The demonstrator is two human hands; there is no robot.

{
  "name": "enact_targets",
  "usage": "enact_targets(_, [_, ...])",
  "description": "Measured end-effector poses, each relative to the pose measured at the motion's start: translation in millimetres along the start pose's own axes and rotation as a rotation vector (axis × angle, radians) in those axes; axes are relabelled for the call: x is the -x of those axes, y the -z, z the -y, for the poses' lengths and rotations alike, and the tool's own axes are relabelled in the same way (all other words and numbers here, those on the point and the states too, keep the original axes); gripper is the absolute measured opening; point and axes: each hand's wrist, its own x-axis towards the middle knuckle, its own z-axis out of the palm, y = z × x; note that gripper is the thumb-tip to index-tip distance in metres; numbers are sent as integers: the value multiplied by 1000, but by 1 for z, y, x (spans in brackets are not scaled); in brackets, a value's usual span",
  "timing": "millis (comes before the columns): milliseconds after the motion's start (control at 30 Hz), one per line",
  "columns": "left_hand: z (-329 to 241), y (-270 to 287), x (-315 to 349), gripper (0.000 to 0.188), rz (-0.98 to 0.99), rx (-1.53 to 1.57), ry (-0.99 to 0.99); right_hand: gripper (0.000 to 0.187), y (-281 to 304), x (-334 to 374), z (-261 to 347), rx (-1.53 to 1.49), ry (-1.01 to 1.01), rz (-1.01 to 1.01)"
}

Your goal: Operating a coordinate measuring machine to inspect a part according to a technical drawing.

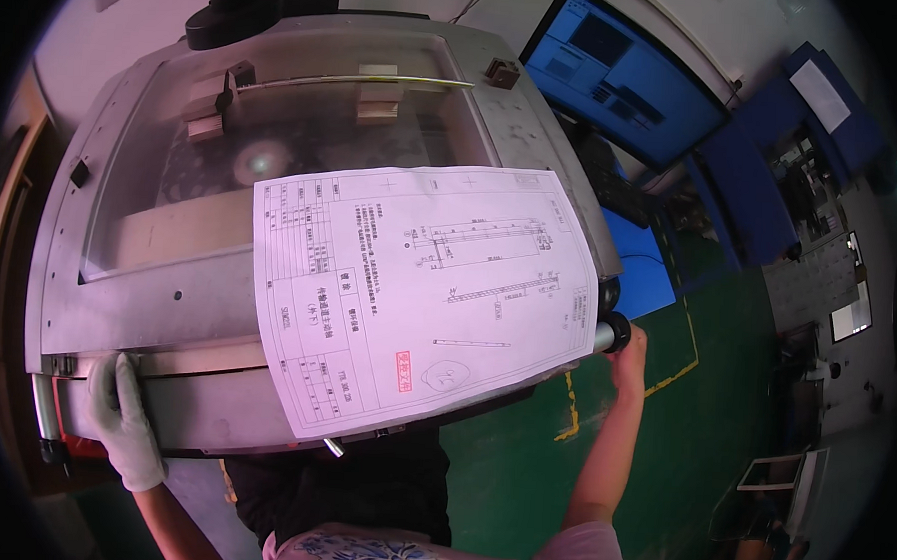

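My left hand point(127, 424), in a white glove, grips the front left edge of a grey metal measuring stage point(212, 315), its fingers hooked up over the rim. At the front right corner my bare right hand point(625, 360) closes round a black knob point(614, 332) on a metal shaft; part of the grip is hidden. A printed technical drawing point(467, 311) with a red stamp covers the stage's front right part and overhangs its edge. Farther back, a thin rod point(347, 77) lies across a left support block point(207, 119) and a right support block point(378, 95) on the glass plate point(304, 154).
A black lens housing point(232, 20) hangs over the back left. Back right are a lit monitor point(622, 77) and a dark keyboard point(612, 192). A small brown block point(502, 73) sits on the stage frame. The green floor point(520, 483) bears yellow lines.
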Motion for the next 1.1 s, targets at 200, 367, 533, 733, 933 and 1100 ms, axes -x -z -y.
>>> enact_targets(200, [-4,-7,3,14,-80,136,124,29,-1,-33,9,-154,294,83])
enact_targets(367, [1,-8,3,15,-80,56,82,29,-20,-14,-3,-259,13,-74])
enact_targets(533, [4,-5,5,17,-58,95,99,28,1,-9,11,-86,149,6])
enact_targets(733, [13,-7,4,20,-93,31,59,28,-14,-32,3,-322,-60,48])
enact_targets(933, [7,-3,4,20,-23,47,138,30,9,-4,-1,-141,7,64])
enact_targets(1100, [12,-5,6,18,-71,73,84,29,-5,-22,16,-212,278,73])
